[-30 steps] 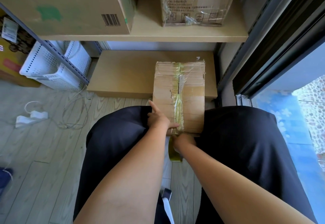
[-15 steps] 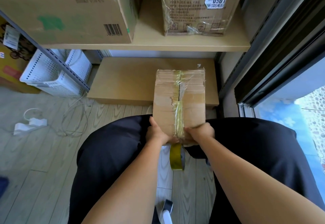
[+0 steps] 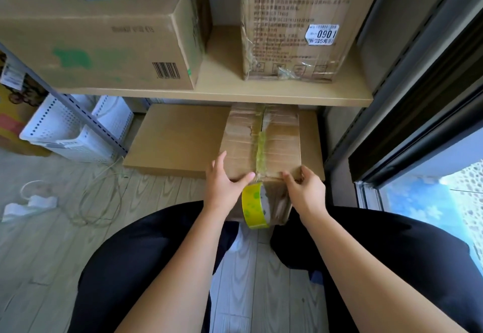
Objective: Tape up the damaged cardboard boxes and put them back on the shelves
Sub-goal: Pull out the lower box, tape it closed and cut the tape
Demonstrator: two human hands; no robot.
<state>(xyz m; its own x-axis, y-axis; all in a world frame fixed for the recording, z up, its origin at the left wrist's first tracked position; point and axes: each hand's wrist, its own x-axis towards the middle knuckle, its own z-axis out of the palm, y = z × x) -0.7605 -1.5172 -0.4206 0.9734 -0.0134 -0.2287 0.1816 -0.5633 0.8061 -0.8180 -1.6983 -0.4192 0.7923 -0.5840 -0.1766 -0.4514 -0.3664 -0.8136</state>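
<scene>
Shelving: upper shelf (image 3: 261,95) carries two cartons; lower shelf board (image 3: 177,136), just above the floor, carries the carton being worked.

Large carton (image 3: 104,42), left end of the upper shelf: a barcode at its near right corner, green print smudges, faint lettering and a white label on top, both too blurred to read.

Printed carton (image 3: 295,32), right end of the upper shelf, wrapped in clear film: rows of small print not legible; its white sticker, seen inverted, reads "0901" with "5元" below.

Damaged box (image 3: 261,150), right part of the lower shelf board, near end overhanging the front edge toward the knees. Creased; yellowish tape strip (image 3: 260,147) along the centre seam.

White perforated baskets (image 3: 70,131), on the floor to the left.

Tape roll (image 3: 254,207), yellow, hanging from the strip against the near face of the box.

Left hand (image 3: 222,183): spread, palm on the near left corner, thumb pressing beside the tape. Right hand (image 3: 305,189): fingers curled over the near right edge, gripping cardboard.

Step in hand, as judged: seating the tape over the near edge. Best done by holding the flaps shut, rubbing the strip flat down the front face, then cutting the roll free before shelving.
</scene>
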